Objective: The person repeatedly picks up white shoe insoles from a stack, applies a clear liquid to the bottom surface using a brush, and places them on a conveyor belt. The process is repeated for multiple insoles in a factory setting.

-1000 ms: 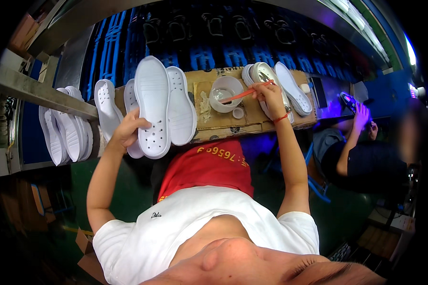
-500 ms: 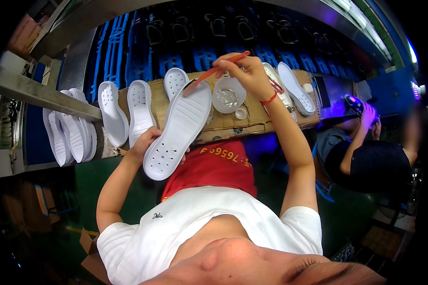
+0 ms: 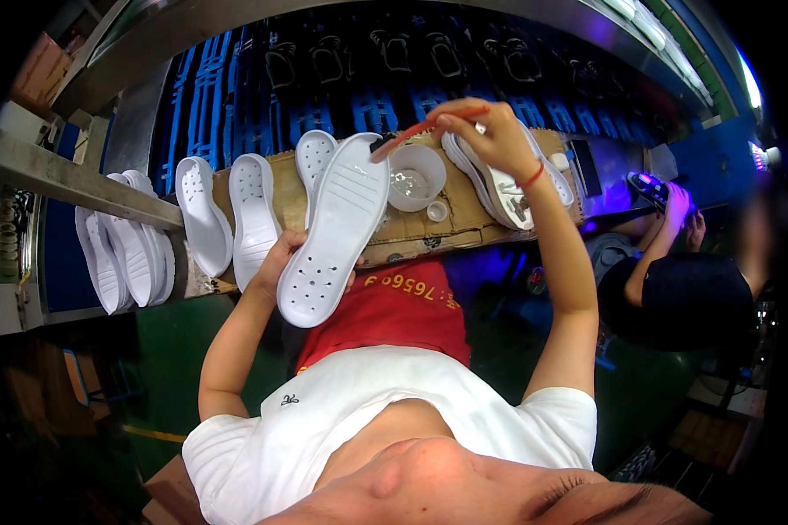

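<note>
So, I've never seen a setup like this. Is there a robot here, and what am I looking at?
There is no robot: you are seeing a person's two bare hands. A wide fisheye camera worn on the head looks down at them, so straight edges bend. The left hand holds a long white shoe sole with small holes. The right hand holds a slim orange brush-like tool, its end at the sole's far end. On the brown cardboard sheet stand a round translucent plastic tub and a small round white cap. More white soles are lined up on the left. Far right, another person's hands hold a dark object.
</note>
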The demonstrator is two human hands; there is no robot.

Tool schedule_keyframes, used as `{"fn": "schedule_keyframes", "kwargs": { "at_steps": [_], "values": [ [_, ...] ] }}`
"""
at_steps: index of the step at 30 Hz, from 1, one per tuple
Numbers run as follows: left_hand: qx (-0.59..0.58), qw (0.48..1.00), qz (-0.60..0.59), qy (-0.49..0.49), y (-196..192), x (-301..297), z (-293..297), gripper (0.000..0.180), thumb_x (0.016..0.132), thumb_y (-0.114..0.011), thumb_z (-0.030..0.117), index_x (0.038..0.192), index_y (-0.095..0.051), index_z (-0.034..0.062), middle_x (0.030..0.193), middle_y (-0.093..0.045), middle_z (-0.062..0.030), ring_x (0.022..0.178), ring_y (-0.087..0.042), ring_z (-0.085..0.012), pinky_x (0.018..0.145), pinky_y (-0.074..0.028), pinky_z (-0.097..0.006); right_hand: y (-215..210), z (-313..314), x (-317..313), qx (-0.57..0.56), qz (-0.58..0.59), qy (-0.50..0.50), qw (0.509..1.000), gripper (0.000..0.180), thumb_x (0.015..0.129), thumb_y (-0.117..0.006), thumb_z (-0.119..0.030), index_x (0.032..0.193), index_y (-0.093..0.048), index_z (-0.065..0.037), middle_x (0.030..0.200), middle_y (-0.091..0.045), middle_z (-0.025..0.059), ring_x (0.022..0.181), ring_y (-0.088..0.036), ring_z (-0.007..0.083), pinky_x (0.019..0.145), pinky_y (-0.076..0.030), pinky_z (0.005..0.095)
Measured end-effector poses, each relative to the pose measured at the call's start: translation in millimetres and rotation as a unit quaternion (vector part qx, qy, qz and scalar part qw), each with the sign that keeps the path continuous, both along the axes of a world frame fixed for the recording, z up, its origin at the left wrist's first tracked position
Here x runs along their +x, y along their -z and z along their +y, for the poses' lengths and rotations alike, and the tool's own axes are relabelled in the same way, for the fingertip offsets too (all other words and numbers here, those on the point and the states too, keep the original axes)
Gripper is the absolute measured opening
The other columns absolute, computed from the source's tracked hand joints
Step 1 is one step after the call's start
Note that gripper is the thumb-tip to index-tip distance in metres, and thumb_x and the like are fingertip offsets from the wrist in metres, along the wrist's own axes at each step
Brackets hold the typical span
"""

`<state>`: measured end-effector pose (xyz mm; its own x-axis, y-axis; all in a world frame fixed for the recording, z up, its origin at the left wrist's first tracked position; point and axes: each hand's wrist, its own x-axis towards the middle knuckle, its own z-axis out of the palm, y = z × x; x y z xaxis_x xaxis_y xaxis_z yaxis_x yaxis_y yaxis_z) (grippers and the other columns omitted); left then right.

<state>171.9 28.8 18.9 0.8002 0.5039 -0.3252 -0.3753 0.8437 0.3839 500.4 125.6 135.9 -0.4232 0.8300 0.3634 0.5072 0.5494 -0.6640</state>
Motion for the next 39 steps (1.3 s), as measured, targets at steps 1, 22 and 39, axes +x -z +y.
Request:
{"fn": "schedule_keyframes", "kwargs": {
  "at_steps": [1, 22, 39],
  "values": [
    [-0.001, 1.0, -0.019, -0.013, 1, 4, 0, 0.076, 0.081, -0.039, 0.04, 0.143, -0.035, -0.0029, 0.125, -0.054, -0.0271, 0.097, -0.062, -0.0413, 0.087, -0.052, -0.048, 7, -12, 0, -0.004, 0.018, 0.011, 1.0, 0.019, 0.094, -0.059, -0.013, 0.1, -0.072, -0.001, 0.084, -0.072, 0.0084, 0.079, -0.07, 0.0184, 0.074, -0.054, 0.0275],
    [0.663, 0.587, 0.367, -0.285, -45, 7, 15, 0.071, 0.071, -0.079, 0.004, 0.134, -0.046, 0.0061, 0.13, -0.053, -0.0105, 0.121, -0.053, -0.0242, 0.102, -0.044, -0.033, 27, -74, -21, -0.12, 0.13, 0.072, 0.982, 0.022, 0.094, -0.059, -0.014, 0.095, -0.072, 0.004, 0.078, -0.072, 0.0097, 0.075, -0.068, 0.0143, 0.069, -0.052, 0.0257],
    [0.553, 0.699, 0.32, -0.322, -15, 18, 9, 0.074, 0.078, -0.077, 0.006, 0.14, -0.038, 0.0049, 0.134, -0.05, -0.0094, 0.123, -0.05, -0.0219, 0.105, -0.04, -0.035, 27, 2, -97, -0.098, 0.204, -0.182, 0.957, 0.02, 0.095, -0.059, -0.013, 0.101, -0.071, 0.002, 0.095, -0.071, 0.0108, 0.093, -0.066, 0.0174, 0.083, -0.052, 0.0297]
  ]
}}
